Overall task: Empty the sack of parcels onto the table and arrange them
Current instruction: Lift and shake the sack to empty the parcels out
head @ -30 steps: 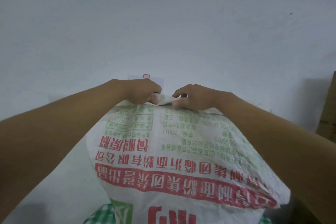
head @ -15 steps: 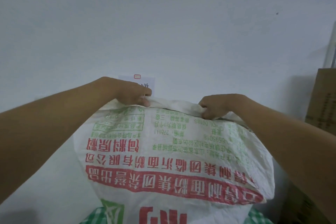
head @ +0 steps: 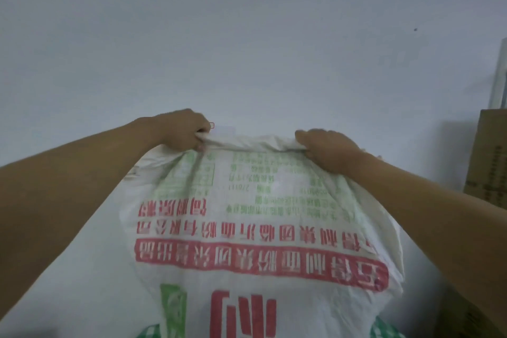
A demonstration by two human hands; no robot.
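You've got the white woven plastic sack w/ red and green print (head: 258,228) held up in front of you, long axis approx vertical, print upside down, so prob. its mouth hangs low out of view. Your left hand (head: 183,130) and right hand (head: 327,149) each grip the top edge w/ curled fingers, apart at its corners, both about equally near. A brown cardboard box (head: 491,162) crowds the right; left looks open; no parcels or surface visible.

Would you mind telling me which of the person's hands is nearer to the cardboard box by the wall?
Right. The right hand grips the sack on the side toward the cardboard box; the left hand grips its far corner.
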